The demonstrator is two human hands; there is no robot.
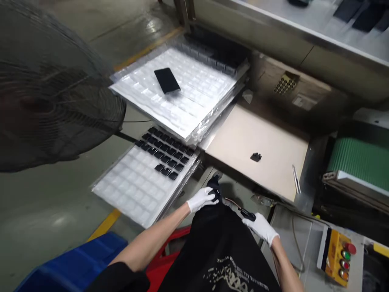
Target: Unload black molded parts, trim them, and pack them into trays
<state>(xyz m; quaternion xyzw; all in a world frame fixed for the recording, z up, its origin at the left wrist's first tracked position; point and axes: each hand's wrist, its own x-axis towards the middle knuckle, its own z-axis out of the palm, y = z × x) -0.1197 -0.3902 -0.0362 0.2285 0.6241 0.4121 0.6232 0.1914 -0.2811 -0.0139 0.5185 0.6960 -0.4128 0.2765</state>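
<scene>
My left hand [202, 199], in a white glove, is closed around a small black plastic part [215, 195] above my leg. To its right, my right hand [261, 228], also gloved, grips a black-handled tool [247, 214] with a thin rod or cord running from it toward the left; its exact kind is too blurred to tell. A similar small black part [256, 157] lies on the beige work board [243, 134]. Left of my left hand, a white compartment tray [130, 186] has black parts [164, 150] in several of its pockets.
Stacked clear trays [194, 101] carry a flat black piece [167, 80]. A large fan [57, 89] stands at left. A cutter knife [296, 179] lies on the board's right edge, near a green ribbed belt [361, 162]. A yellow button box [338, 257] sits at lower right, a blue bin [79, 263] lower left.
</scene>
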